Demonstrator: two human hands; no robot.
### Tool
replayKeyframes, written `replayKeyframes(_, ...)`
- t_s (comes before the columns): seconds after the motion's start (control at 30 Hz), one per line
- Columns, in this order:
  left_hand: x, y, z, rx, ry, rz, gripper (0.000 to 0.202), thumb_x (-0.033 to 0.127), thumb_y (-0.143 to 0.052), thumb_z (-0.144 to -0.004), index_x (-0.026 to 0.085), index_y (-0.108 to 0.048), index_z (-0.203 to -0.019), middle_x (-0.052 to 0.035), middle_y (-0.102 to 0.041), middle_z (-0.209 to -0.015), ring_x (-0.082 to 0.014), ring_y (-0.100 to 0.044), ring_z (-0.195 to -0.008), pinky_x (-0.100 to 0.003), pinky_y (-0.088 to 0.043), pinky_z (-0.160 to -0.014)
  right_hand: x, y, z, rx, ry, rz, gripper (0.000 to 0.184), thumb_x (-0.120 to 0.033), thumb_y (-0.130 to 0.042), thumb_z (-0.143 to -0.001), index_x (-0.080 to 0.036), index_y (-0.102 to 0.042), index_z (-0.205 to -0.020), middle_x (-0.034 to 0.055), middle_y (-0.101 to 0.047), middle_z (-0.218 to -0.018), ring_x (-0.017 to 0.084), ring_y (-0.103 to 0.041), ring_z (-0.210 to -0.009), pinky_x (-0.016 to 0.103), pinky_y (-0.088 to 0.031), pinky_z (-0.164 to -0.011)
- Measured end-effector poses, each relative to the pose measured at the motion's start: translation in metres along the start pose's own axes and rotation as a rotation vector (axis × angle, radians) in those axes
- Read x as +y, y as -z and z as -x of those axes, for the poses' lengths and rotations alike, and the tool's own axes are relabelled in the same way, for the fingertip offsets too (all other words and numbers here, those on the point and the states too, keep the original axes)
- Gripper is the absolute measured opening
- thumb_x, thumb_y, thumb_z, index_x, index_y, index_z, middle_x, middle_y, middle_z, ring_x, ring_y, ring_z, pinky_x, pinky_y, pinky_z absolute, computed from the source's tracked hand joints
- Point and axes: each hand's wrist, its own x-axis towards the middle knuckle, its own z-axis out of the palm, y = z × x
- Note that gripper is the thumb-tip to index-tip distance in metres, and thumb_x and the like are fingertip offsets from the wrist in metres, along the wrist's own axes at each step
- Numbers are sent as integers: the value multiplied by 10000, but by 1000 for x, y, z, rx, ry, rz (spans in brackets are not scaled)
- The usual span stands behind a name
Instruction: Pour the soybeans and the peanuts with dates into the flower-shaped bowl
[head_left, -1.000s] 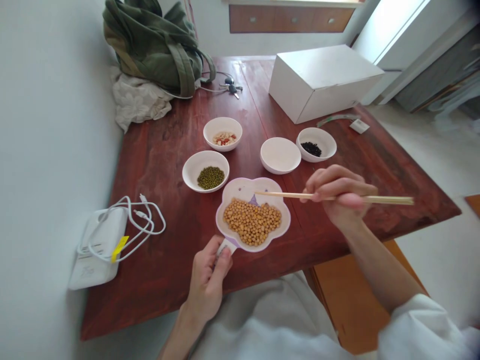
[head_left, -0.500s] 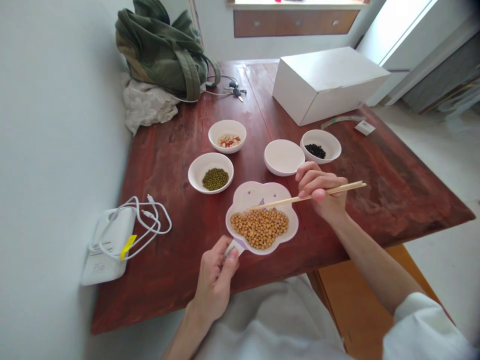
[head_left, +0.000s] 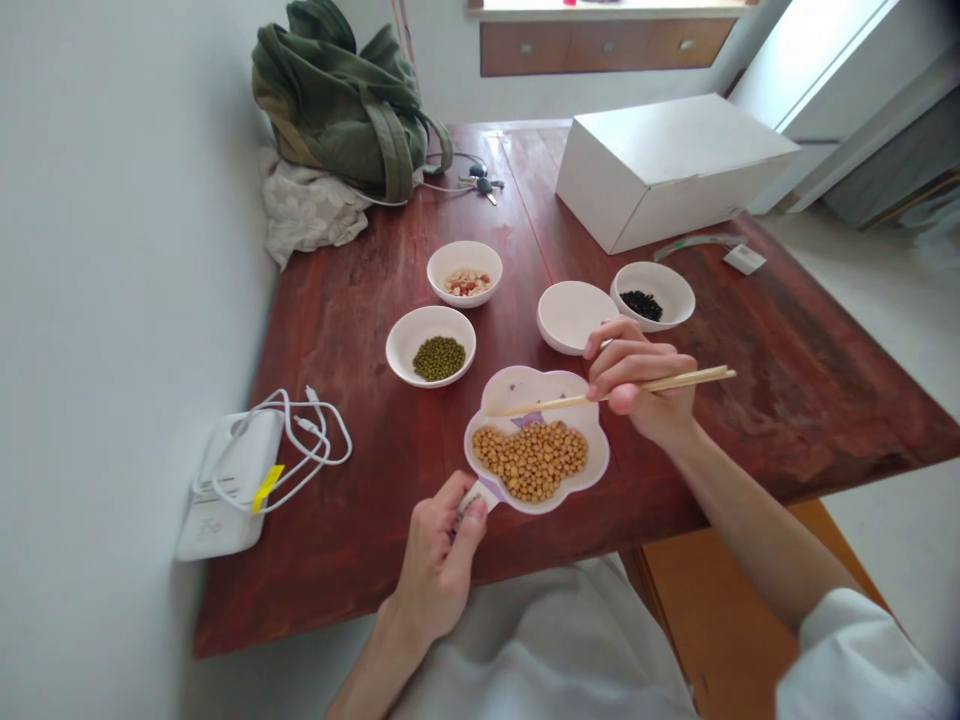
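Observation:
My left hand [head_left: 439,555] grips the short handle [head_left: 476,497] of a white flower-shaped plate [head_left: 536,395] with a lilac rim, which holds a heap of yellow soybeans [head_left: 529,460]. My right hand [head_left: 637,380] holds a pair of wooden chopsticks [head_left: 551,401] above the plate. Their tips reach over its bare upper left part, above the beans. The hand's fingers sit just in front of an empty white bowl [head_left: 574,315]. Other white bowls hold mung beans [head_left: 438,346], black beans [head_left: 651,296] and pale chopped nuts with red bits [head_left: 465,273].
The dark red wooden table [head_left: 352,500] meets a white wall at the left. A white cardboard box [head_left: 667,170], green bag [head_left: 337,105], crumpled cloth [head_left: 311,210] and keys [head_left: 484,185] stand at the back. A white device [head_left: 232,490] with a white cable lies front left.
My right hand has moved left, with the chopsticks now reaching farther over the plate. The whole view has drifted slightly. My left hand keeps its grip on the handle.

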Motion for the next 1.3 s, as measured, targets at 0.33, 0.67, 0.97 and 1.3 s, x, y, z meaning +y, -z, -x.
replayKeyframes(0.33, 3, 1, -1, 0, -15, -24, 385, 539, -569, -1009, 171, -636, -918, 5, -469, -697, -108, -374, -628, -230, -267, -564, -3, 8, -14, -159, -50, -74, 463, -672, -722, -903, -265, -786, -689, 39, -648, -639, 235, -663, -864, 445, -533, -930)
replayKeyframes(0.67, 1, 2, -2, -25, -21, -29, 359, 513, -548, -1029, 171, -628, -952, 13, -457, -700, -96, -344, -605, -238, -228, -555, -10, -2, -22, -289, 35, -158, 381, -544, -736, -949, -242, -764, -717, 24, -687, -691, 220, -676, -929, 449, -485, -1006)
replayKeyframes(0.97, -3, 7, 2, -7, -15, -98, 403, 530, -484, -1066, 175, -587, -906, 26, -420, -679, -84, -348, -611, -240, -201, -558, -15, 27, 11, -18, 58, 76, 360, -512, -721, -976, -239, -741, -743, 28, -672, -658, 246, -633, -789, 457, -445, -842)
replayKeyframes(1.3, 7, 26, 4, -11, 97, -198, 473, 589, -431, -1068, 174, -555, -877, 36, -458, -685, -74, -317, -568, -239, -205, -532, -4, 20, 3, 288, -20, -103, 605, -630, -518, -1050, -240, -695, -623, 47, -541, -565, 234, -580, -671, 445, -501, -763)
